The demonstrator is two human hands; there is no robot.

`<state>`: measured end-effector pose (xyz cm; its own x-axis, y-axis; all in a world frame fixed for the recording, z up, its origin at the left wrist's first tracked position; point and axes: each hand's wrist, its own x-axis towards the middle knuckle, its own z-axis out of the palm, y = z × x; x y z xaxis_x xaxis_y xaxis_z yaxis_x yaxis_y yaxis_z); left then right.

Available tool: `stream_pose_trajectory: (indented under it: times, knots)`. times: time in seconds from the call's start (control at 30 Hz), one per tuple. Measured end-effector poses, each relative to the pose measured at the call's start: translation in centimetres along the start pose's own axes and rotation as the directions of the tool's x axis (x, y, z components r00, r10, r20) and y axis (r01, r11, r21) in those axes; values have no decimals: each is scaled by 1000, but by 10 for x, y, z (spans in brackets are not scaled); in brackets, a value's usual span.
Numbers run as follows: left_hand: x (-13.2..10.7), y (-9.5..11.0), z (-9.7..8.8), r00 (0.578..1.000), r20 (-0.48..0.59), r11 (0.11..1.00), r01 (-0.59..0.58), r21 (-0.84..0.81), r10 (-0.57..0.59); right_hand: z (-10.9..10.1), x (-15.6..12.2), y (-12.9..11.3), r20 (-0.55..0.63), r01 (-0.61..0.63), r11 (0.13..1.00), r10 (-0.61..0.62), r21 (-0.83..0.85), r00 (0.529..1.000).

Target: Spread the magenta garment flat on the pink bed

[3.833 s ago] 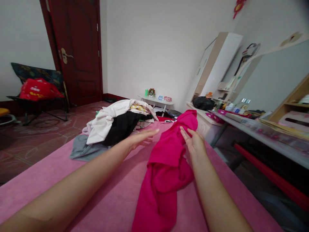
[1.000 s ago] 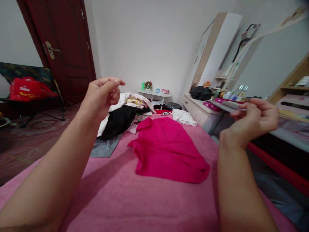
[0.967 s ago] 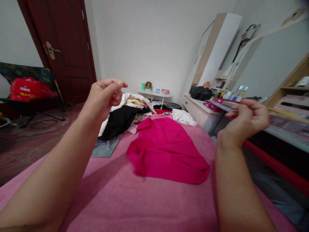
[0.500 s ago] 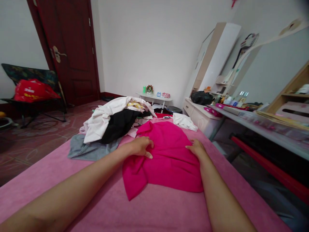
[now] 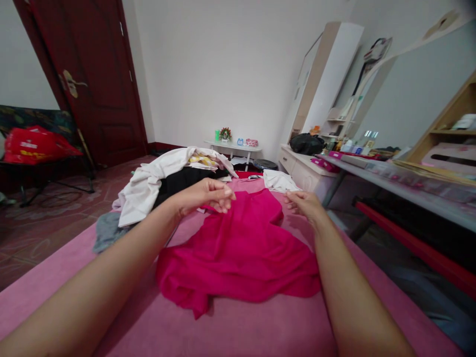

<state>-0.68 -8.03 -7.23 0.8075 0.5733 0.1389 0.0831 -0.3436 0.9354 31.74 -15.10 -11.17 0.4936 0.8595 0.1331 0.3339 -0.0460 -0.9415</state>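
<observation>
**Bright pink garment (image 5: 245, 263) being flanked by two narrowed hands**

Nearest, the pink cover (image 5: 282, 332) is being overlaid by the garment, which is lying rumpled in the middle, between the two forearms. Above its far left part, the left hand (image 5: 210, 196) is being held with its fingers curled close together. Just beyond its far right edge, the right hand (image 5: 303, 204) is being held with fingertips drawn into a narrow pinch. On the left, room on the cover is being taken up by a grey cloth (image 5: 107, 233), with a white garment (image 5: 143, 191) and a black cloth (image 5: 173, 183) being heaped beside and over it. Beyond the right hand, a folded white cloth (image 5: 278, 181) is lying near the far edge. The right side is being bounded by a cluttered desk (image 5: 372, 176); farther off, a black bag (image 5: 307, 144) is being borne by a drawer unit (image 5: 305, 171).

Whether cloth is being pinched by either hand cannot be told. Both forearms are being cut off by the lower edge. Part of the heap is being hidden by the left arm. At the far left, a chair (image 5: 40, 116) bearing a red bag (image 5: 35, 144) is being cropped.
</observation>
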Motion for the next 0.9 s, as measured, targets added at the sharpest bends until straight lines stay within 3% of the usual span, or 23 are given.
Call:
stream_pose_trajectory:
  times: [0.1, 0.2, 0.33, 0.4, 0.47, 0.5, 0.53, 0.6, 0.63, 0.67, 0.73, 0.8, 0.87, 0.9]
  knots:
    - [30, -42, 15, 999, -27, 941, -15, 337, 25, 24, 12, 35, -101, -38, 998, 33, -49, 994]
    - [58, -84, 27, 997, 10, 730, -59, 680, 71, 36, 26, 63, -120, -36, 994, 24, -101, 992]
    - [76, -116, 41, 983, -119, 512, 31, 858, 141, 41, 36, 82, -91, 22, 975, -43, -221, 995]
    - [78, -122, 45, 966, -192, 477, 90, 874, 171, 43, 37, 84, 40, 81, 955, -72, -286, 997]
    - [78, -124, 47, 963, -203, 484, 95, 870, 177, 42, 38, 78, 176, 105, 947, -52, -305, 983]
    - [78, -124, 47, 964, -198, 497, 84, 864, 180, 40, 40, 72, 190, 111, 943, -52, -315, 980]
    - [77, -124, 46, 963, -196, 515, 74, 854, 186, 36, 42, 63, 145, 123, 934, -77, -334, 986]
    - [76, -124, 45, 957, -210, 562, 64, 824, 199, 25, 48, 42, -96, 176, 892, -235, -417, 967]
    - [76, -123, 44, 949, -234, 587, 69, 807, 211, 20, 50, 30, -231, 225, 853, -365, -472, 902]
    - [76, -122, 43, 935, -273, 607, 83, 790, 227, 17, 51, 19, -328, 285, 803, -498, -523, 803]
    - [77, -121, 40, 883, -383, 625, 141, 768, 271, 17, 45, 3, -374, 443, 665, -724, -601, 579]
    - [77, -122, 35, 814, -496, 616, 230, 753, 303, 28, 29, -1, -207, 645, 460, -878, -610, 431]
    - [78, -126, 26, 768, -572, 599, 321, 733, 287, 45, 6, 6, 161, 843, 226, -926, -489, 342]
    - [78, -128, 21, 760, -594, 589, 361, 723, 263, 54, -6, 12, 370, 912, 147, -880, -382, 297]
